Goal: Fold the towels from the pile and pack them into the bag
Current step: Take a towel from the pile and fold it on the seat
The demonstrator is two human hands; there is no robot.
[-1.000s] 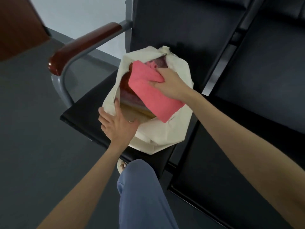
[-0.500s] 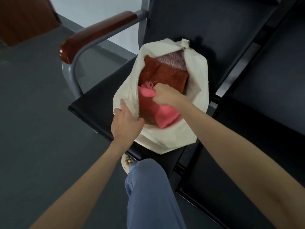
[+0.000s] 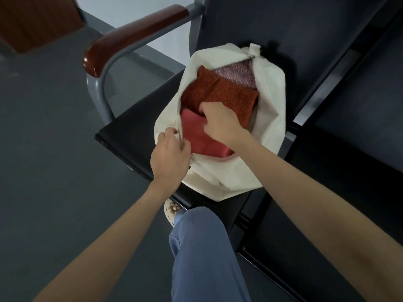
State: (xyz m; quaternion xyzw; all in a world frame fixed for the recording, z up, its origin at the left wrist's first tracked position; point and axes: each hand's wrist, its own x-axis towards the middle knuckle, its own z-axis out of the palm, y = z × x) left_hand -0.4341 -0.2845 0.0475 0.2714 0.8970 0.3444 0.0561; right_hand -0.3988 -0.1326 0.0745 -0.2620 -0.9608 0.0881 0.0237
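A cream zip bag (image 3: 270,110) stands open on the black seat (image 3: 135,129). Inside lie a folded pink towel (image 3: 196,136) at the near end, a rust-orange towel (image 3: 218,92) in the middle and a mauve towel (image 3: 237,74) at the far end. My right hand (image 3: 220,123) reaches into the bag, fingers curled down onto the pink towel between it and the orange one. My left hand (image 3: 170,155) grips the bag's near zip edge and holds the mouth apart.
The seat belongs to a row of black chairs; a second seat (image 3: 327,192) lies to the right. A wooden armrest (image 3: 135,33) on a grey metal frame rises at the left. My blue trouser leg (image 3: 202,258) and a slipper (image 3: 172,210) are below, over grey floor.
My right hand has pushed the pink towel from above the bag down inside it, beside the orange towel. My left hand shifted along the zip edge, keeping the mouth apart.
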